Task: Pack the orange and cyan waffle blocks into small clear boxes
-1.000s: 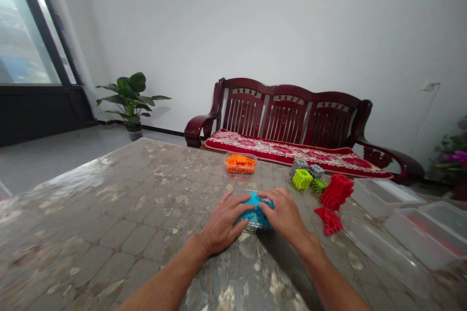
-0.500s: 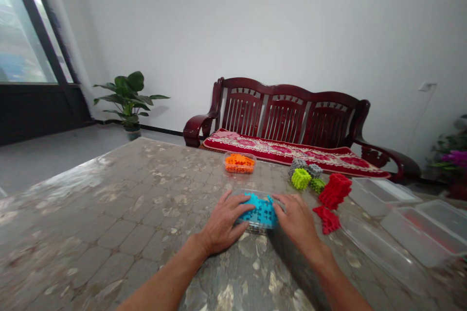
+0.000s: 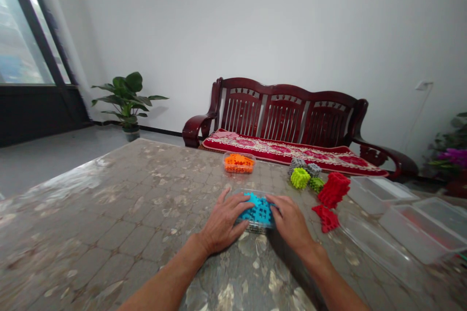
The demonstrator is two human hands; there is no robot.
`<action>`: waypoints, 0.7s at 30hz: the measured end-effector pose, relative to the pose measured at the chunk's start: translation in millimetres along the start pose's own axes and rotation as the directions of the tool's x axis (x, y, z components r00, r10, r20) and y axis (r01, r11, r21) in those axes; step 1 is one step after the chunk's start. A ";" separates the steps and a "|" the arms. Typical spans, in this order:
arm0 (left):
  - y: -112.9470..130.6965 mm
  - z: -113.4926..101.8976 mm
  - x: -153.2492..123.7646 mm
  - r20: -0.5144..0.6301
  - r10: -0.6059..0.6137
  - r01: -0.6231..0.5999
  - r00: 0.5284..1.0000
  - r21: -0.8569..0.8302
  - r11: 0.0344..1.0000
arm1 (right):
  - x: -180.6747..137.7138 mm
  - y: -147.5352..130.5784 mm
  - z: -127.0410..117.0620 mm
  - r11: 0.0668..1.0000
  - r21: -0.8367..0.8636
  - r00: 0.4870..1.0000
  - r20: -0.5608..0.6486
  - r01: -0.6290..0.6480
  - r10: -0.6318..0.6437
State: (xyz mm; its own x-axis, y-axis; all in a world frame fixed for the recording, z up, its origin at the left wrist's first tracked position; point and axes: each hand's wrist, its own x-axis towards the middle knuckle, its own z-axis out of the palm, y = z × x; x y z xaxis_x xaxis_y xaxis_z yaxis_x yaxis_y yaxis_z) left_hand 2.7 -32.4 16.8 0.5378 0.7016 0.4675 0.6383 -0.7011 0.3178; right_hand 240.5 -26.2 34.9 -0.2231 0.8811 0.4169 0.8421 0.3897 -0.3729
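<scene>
Blue blocks (image 3: 260, 210) | half hidden under both hands | left hand (image 3: 224, 221), right hand (image 3: 290, 221) clasp them

Table (image 3: 120, 214), glossy marbled top. Carries: clear tub of blue pieces (image 3: 260, 210); tub of orange pieces (image 3: 239, 163) beyond; grey and green cubes (image 3: 305, 176), red pieces (image 3: 331, 198), empty clear tubs (image 3: 412, 226) rightward.

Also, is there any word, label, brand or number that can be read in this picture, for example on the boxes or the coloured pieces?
None: no readable text shows.
The clear box of blue pieces between the left hand and right hand bears no label.
Orange box and empty tubs: plain.
</scene>
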 end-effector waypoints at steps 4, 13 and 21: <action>1.0 0.3 -0.1 -0.001 0.015 -0.015 1.000 0.006 1.000 | 0.8 -0.6 -7.4 0.992 -0.074 0.994 0.015 -0.105 0.106; 1.4 0.0 -0.1 -0.002 0.020 -0.020 1.000 0.050 0.999 | 3.3 -7.4 -15.8 0.999 -0.052 1.000 0.010 -0.005 0.006; 1.8 -2.7 0.8 0.006 0.066 -0.066 0.998 0.060 0.996 | 3.1 0.5 -20.7 0.996 -0.082 0.995 0.094 0.027 -0.019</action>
State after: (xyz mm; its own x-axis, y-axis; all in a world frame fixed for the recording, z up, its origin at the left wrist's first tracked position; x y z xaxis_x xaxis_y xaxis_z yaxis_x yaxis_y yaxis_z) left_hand 2.9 -33.5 19.9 0.5822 0.6545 0.4823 0.6332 -0.7371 0.2360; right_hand 250.3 -28.9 53.2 -0.2845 0.8947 0.3444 0.8730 0.3902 -0.2925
